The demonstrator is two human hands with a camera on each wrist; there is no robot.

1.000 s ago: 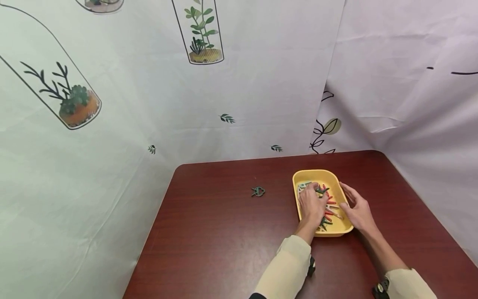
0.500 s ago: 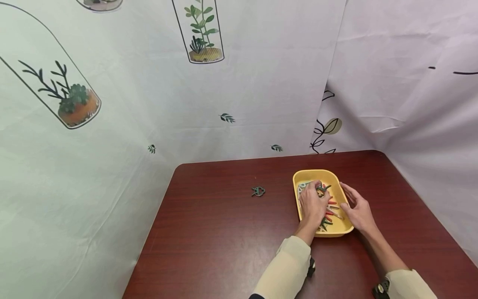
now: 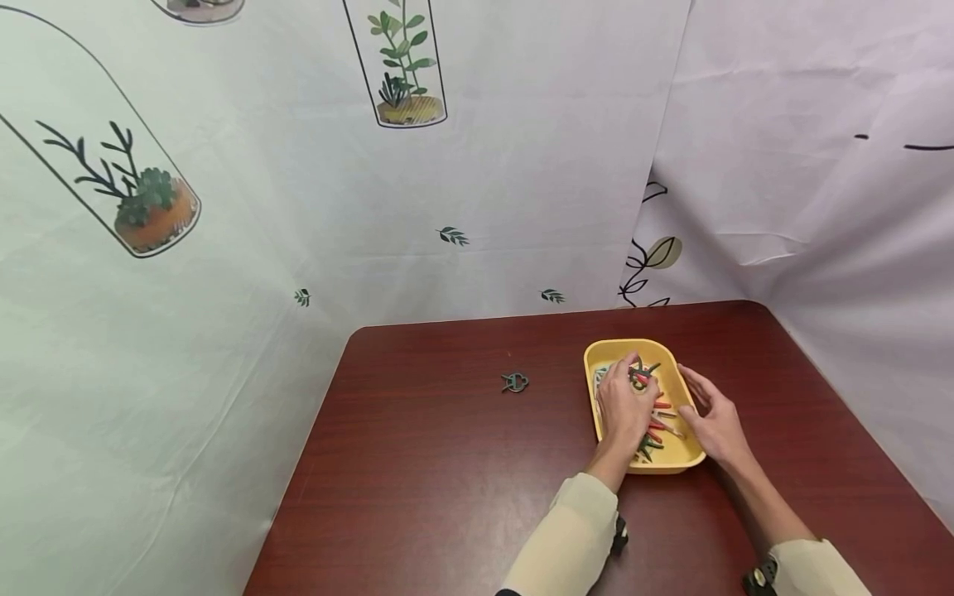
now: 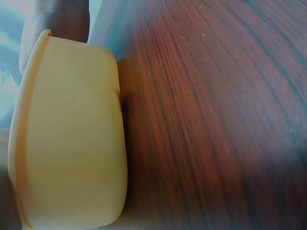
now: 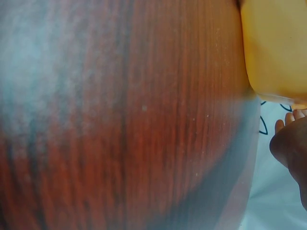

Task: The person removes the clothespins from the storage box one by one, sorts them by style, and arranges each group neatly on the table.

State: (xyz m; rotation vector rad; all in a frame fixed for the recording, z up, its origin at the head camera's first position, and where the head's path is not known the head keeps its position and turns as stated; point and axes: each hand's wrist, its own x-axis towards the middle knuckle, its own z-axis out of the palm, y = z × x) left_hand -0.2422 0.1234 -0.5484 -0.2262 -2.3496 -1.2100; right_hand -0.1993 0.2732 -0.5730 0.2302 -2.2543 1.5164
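Observation:
A yellow tray (image 3: 681, 457) holds several small clips (image 3: 656, 426) in red, green and white. My left hand (image 3: 624, 407) reaches down into it, and its thumb and fingers pinch a dark green clip (image 3: 639, 375) near the far end. Red shows close beside that clip. With my right hand (image 3: 714, 422) I hold the tray's right side, thumb at the rim and fingers along the far outer edge. Only the tray's outer wall (image 4: 72, 134) fills the left wrist view, so the left fingertips are hidden there. In the right wrist view, the tray (image 5: 278, 48) appears at top right.
One dark green clip (image 3: 515, 382) lies alone on the reddish-brown table (image 3: 417, 463), left of the tray. Behind the table hangs a pale cloth (image 3: 507, 182) printed with plants. The table's far edge runs just beyond the tray.
My left fingers have shifted slightly within the tray, and the dark green clip has turned and risen a little between them. The right hand and the tray have stayed in place.

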